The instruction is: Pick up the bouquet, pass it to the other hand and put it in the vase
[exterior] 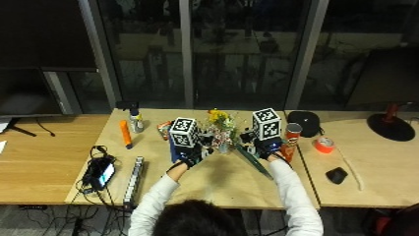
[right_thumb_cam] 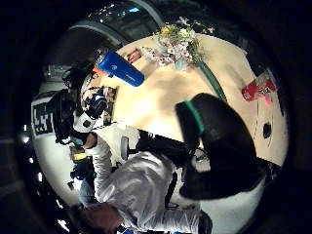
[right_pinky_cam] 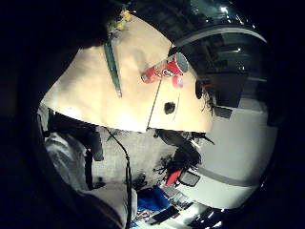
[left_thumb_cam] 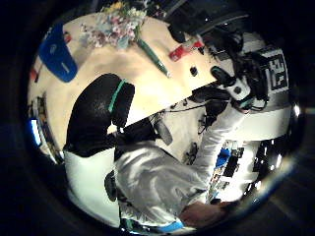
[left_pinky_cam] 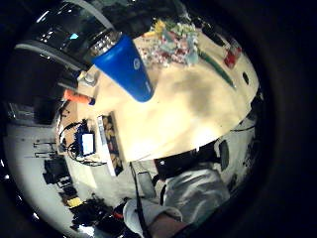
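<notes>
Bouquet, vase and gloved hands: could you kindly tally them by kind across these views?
bouquet: 1
vase: 1
gloved hands: 2 (left hand, right hand)
Total: 4

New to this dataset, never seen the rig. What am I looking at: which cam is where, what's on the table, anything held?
No robot: a person at a table wearing black gloves. The outside view looks down from behind their head. The four round pictures come from cameras on the palms, two per hand. On the table lie the bouquet with its green stem, a blue vase on its side, and a red can. The left hand and right hand are raised over the table; neither holds anything yet.
</notes>
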A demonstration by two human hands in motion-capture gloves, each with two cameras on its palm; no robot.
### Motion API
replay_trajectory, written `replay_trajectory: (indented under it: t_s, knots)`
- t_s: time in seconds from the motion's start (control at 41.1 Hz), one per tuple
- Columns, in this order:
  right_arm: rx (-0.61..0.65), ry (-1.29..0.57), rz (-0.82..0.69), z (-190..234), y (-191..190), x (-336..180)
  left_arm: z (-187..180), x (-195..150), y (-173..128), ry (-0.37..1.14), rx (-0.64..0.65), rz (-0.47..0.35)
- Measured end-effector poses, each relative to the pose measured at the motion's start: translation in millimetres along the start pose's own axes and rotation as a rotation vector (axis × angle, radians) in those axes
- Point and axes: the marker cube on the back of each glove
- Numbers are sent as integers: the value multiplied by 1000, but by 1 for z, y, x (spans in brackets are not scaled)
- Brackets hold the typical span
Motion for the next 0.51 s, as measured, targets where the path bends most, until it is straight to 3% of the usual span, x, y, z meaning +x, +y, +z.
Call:
replay_trajectory:
  t_s: [0.243,0.511]
  knots:
    - [32,-52,-5,1,16,11,8,16,4,-46,-82,38]
    - [59,-114,42,-5,8,5,-3,10,18,-26,-7,108]
